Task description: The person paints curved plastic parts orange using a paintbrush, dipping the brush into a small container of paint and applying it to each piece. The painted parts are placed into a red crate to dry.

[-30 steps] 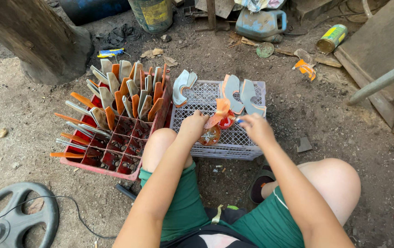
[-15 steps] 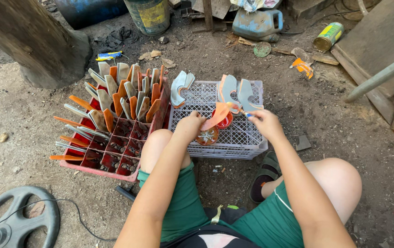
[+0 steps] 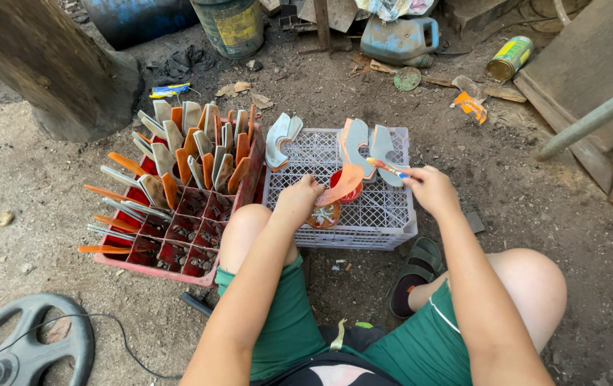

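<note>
My left hand (image 3: pixel 296 201) grips a curved flat metal piece (image 3: pixel 342 184) coated in orange paint, held over the grey plastic crate (image 3: pixel 385 221). My right hand (image 3: pixel 431 189) holds a small paint brush (image 3: pixel 386 169), its tip pointing left toward the piece but apart from it. A small red paint cup (image 3: pixel 335 179) stands on the crate behind the piece, and a round paint-smeared lid (image 3: pixel 323 216) lies under my left hand. More curved metal pieces (image 3: pixel 364 143) lean at the crate's far edge. A red compartment crate (image 3: pixel 178 254) to the left holds several part-orange blades.
A thick tree trunk (image 3: pixel 56 71) stands at far left, a drum (image 3: pixel 231 25) and a blue jerrycan (image 3: pixel 399 36) at the back. A tin can (image 3: pixel 510 57) lies far right. A weight plate (image 3: pixel 28 343) with a cable lies near left. A sandal (image 3: pixel 414 275) is under my leg.
My right hand has pulled the brush to the right, away from the orange piece. My left hand has kept the piece over the grey crate, a little lower.
</note>
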